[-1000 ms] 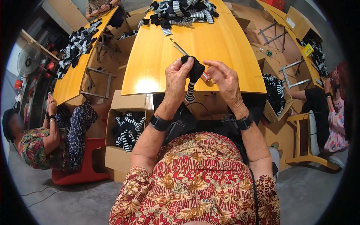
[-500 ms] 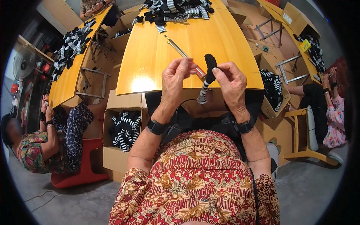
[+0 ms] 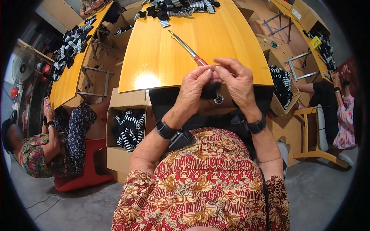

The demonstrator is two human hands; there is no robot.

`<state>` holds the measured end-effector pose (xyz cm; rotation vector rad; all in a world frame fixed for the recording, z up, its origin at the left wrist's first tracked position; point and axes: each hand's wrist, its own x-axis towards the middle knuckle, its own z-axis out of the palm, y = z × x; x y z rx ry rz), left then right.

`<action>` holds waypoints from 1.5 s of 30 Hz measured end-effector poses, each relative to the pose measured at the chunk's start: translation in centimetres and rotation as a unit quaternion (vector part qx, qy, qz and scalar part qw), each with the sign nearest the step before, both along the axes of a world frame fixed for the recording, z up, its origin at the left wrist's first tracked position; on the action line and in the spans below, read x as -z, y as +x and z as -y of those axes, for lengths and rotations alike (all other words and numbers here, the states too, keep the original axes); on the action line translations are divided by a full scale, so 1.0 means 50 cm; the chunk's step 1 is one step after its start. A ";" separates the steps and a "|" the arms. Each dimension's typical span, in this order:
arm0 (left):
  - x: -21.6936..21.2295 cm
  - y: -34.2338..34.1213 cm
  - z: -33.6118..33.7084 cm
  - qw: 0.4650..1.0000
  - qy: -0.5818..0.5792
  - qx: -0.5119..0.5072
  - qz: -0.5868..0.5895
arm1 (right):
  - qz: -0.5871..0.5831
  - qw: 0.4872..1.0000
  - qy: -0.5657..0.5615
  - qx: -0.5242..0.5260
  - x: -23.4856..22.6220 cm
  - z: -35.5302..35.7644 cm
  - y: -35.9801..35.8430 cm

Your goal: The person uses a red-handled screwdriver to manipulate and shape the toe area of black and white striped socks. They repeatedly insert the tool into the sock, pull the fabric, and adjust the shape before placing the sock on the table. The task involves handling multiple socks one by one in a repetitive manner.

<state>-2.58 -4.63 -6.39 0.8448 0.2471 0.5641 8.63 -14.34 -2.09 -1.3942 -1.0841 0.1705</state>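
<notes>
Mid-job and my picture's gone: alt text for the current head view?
A person's left hand and right hand meet over a partly hidden black knit piece with a striped end, at a yellow table's near edge. Beyond lies a red-handled metal tool, then a knitwear pile; an open carton of striped knits stands lower left.

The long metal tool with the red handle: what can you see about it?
The slim, silvery, red-handled metal tool lies slantwise on the glossy yellow wooden table, metal end pointing away leftward. Its far end looks forked. The handle ends near the bare left hand; contact is unclear.
</notes>
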 end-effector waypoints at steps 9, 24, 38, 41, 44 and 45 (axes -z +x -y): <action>0.096 -0.026 0.016 0.961 0.165 0.156 -0.159 | 0.064 0.991 -0.118 -0.013 0.164 0.038 0.007; 0.038 -0.068 -0.102 0.951 0.232 0.016 -0.202 | 0.251 0.810 -0.469 -0.246 0.233 0.052 0.122; 0.162 -0.095 -0.060 0.695 0.601 0.224 -0.325 | 0.295 0.693 -0.534 -0.384 -0.016 0.044 0.075; 0.057 -0.063 -0.079 0.807 0.337 0.374 -0.308 | 0.210 0.774 -0.424 -0.420 -0.074 0.024 0.035; -0.055 -0.088 -0.114 0.862 0.308 0.401 -0.042 | 0.147 0.873 -0.279 -0.373 -0.107 -0.047 -0.037; -0.075 -0.118 -0.098 0.864 0.304 0.399 -0.041 | 0.133 0.865 -0.256 -0.411 -0.112 -0.075 -0.067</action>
